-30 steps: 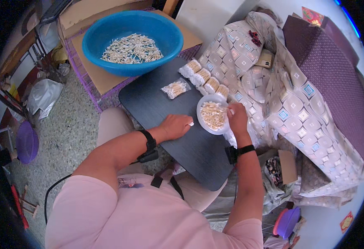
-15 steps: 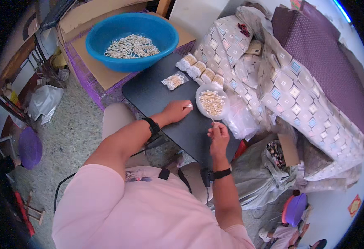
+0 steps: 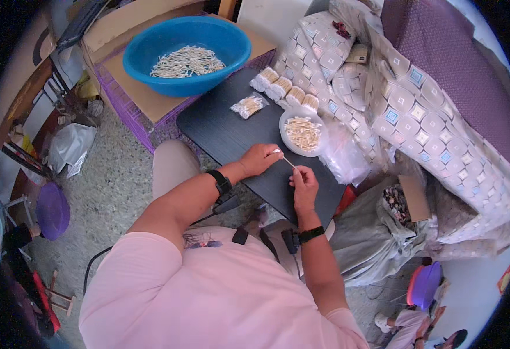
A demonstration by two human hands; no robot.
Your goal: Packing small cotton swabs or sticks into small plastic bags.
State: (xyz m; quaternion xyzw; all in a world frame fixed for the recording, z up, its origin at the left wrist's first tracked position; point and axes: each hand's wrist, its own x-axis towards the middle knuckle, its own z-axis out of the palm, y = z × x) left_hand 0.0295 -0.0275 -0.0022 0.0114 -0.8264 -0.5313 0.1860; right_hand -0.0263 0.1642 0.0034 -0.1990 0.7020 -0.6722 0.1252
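My left hand [image 3: 259,160] is closed over the black table, with white cotton tips poking out beside its thumb; how many swabs it holds is hidden. Between thumb and fingers, my right hand [image 3: 305,187] pinches one end of a cotton swab [image 3: 290,163], whose far end reaches the left hand's fingertips. Just beyond my hands stands a white bowl [image 3: 283,138] of loose cotton swabs [image 3: 302,133]. A clear bag packed with swabs [image 3: 248,106] lies on the table farther off. Several swab bundles [image 3: 294,96] line the far right edge.
A big blue basin [image 3: 141,75] with more swabs sits on a cardboard box [image 3: 150,110] beyond the black table [image 3: 211,128]. Clear plastic bags [image 3: 345,160] lie right of the bowl. Patterned fabric [image 3: 409,116] and a grey sack [image 3: 365,232] crowd the right. Another person [image 3: 409,331] is at lower right.
My right hand has drawn the swab away from the bowl and across to my left hand. The swab's far end now meets the left fingertips. The whole view has shifted slightly.
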